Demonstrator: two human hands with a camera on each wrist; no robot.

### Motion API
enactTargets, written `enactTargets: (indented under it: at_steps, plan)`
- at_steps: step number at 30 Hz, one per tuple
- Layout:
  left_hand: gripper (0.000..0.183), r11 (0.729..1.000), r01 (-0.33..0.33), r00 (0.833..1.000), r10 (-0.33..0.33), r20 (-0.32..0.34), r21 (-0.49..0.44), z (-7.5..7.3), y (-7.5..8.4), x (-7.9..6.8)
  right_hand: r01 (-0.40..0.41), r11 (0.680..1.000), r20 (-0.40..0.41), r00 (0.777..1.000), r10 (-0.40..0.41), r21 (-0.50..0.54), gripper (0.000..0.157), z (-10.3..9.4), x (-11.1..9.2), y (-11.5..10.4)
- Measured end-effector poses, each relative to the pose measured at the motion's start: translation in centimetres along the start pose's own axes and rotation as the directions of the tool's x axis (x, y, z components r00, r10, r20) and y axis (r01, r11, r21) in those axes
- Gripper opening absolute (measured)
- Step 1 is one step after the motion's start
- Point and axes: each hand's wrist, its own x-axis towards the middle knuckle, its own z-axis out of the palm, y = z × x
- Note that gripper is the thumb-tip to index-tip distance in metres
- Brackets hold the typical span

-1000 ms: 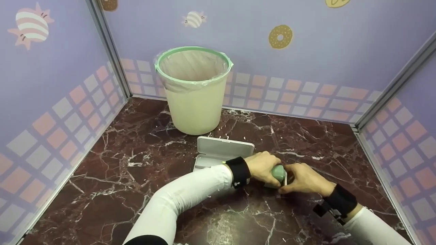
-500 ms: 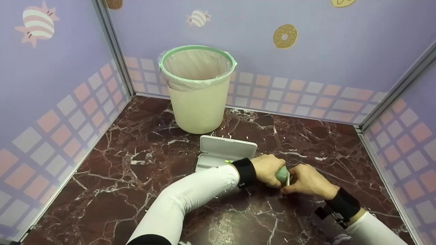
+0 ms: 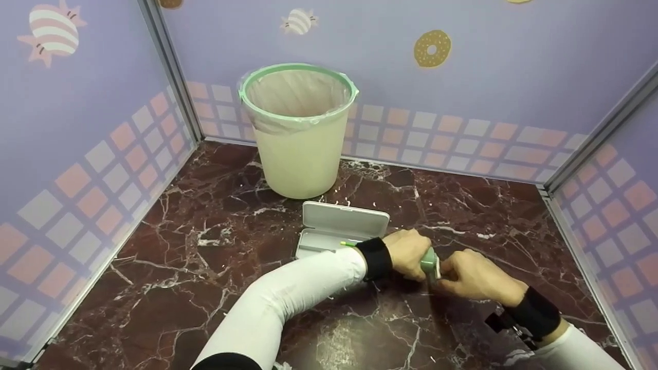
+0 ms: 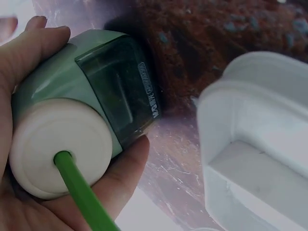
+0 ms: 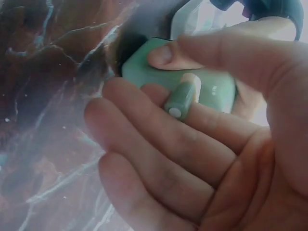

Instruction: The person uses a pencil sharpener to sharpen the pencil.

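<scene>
The green sharpener (image 4: 53, 91) is at the middle of the work, right of center on the dark marbled surface (image 3: 154, 318), well in from its far and right edges. A green pencil (image 4: 84, 197) stands out of the hole in its pale round face, and a dark see-through drawer (image 4: 120, 91) shows along one side. Whether its base touches the surface cannot be told.

The left hand (image 3: 408, 254) has its grip clamped round the sharpener's body, fingers and thumb on opposite sides. The right hand (image 3: 475, 275) is at the crank end, its fingers curled loosely about the crank knob (image 5: 181, 98), with the thumb lying across above it.

The step in hand appears to be cranking the inserted pencil. The next move seems to call for a circling turn of the knob while the left grip holds the body firm against twisting; the pencil's point is hidden, so its sharpness cannot be judged.

Just left of the sharpener, an open white pencil box (image 3: 317, 239) has its lid raised on the far side. Beyond it, scattered pale bits (image 3: 349, 204) lie before a lined cream bin (image 3: 300, 159), which stands near the far edge, left of center.
</scene>
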Motion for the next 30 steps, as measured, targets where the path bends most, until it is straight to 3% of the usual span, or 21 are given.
enactTargets:
  at_steps: [6, 10, 18, 30]
  plan:
    - [0.035, 1.000, -0.001, 1.000, 0.001, -0.005, 0.000, -0.1, 0.1, 0.0, 0.063, 0.995, -0.023, 0.998, -0.065, -0.078, 0.037, -0.9, -0.5, -0.7]
    - [0.031, 1.000, -0.015, 1.000, 0.015, -0.010, -0.018, -0.1, 0.0, 0.0, 0.025, 0.994, -0.020, 0.999, -0.028, -0.103, 0.039, -1.5, -0.5, -0.8]
    - [0.035, 0.999, -0.037, 0.999, 0.036, -0.020, -0.022, 0.0, 0.0, 0.0, 0.012, 0.985, -0.162, 0.986, -0.040, -0.171, 0.028, -2.7, 0.4, -0.1]
    - [0.046, 0.999, -0.021, 1.000, 0.021, -0.004, -0.026, -0.2, 0.1, -0.1, 0.007, 0.970, -0.263, 0.962, -0.073, -0.243, 0.025, -2.6, 2.6, 2.3]
